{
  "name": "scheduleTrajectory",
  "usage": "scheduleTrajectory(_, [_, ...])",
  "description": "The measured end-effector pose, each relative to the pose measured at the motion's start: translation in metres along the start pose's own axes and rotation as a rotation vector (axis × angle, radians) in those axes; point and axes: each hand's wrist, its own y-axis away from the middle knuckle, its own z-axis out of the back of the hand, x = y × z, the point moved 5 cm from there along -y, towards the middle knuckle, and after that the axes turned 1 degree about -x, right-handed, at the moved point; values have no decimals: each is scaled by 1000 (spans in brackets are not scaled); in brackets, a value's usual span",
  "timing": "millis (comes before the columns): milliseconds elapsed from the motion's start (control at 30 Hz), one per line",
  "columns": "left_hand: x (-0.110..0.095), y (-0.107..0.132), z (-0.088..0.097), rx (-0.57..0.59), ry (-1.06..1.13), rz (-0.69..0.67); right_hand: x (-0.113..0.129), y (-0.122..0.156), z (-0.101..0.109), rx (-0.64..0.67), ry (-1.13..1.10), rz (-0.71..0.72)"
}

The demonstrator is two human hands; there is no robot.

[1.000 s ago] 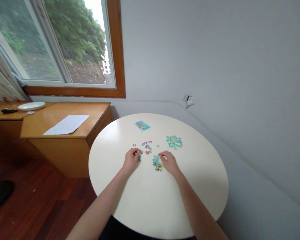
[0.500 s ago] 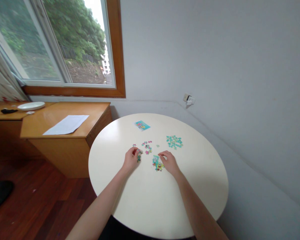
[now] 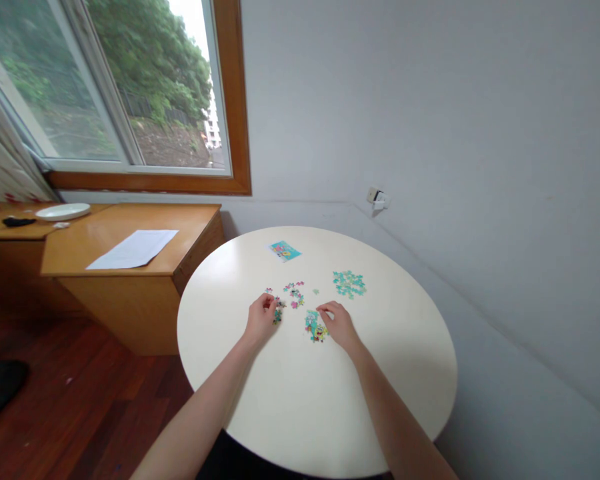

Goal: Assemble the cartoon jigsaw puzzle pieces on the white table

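A person bends two bare hands over a jigsaw puzzle on a round white table (image 3: 300, 407), lower center of the frame. The left hand (image 3: 261, 319), just left of center, curls its thumb and fingers close together beside a cluster of dark green puzzle pieces (image 3: 277, 317); whether they grip a piece cannot be told. The right hand (image 3: 338, 323), right of center, brings thumb and forefinger together at the upper right of a partly joined puzzle section (image 3: 311, 321), teal and yellow; any piece between the fingertips is too small to make out. Loose pink and multicolored pieces (image 3: 295, 305) lie between and above the hands, teal pieces (image 3: 349, 285) spread at center right, and a colorful picture card (image 3: 285, 251) rests near the table's far edge.
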Motion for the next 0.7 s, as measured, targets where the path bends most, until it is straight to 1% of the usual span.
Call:
scheduleTrajectory(433, [3,-1,-1,12,-32,-31,1,0,1,9,1,9])
scheduleTrajectory(700, [1,0,0,1,-27,-22,1,0,2,7,1,20])
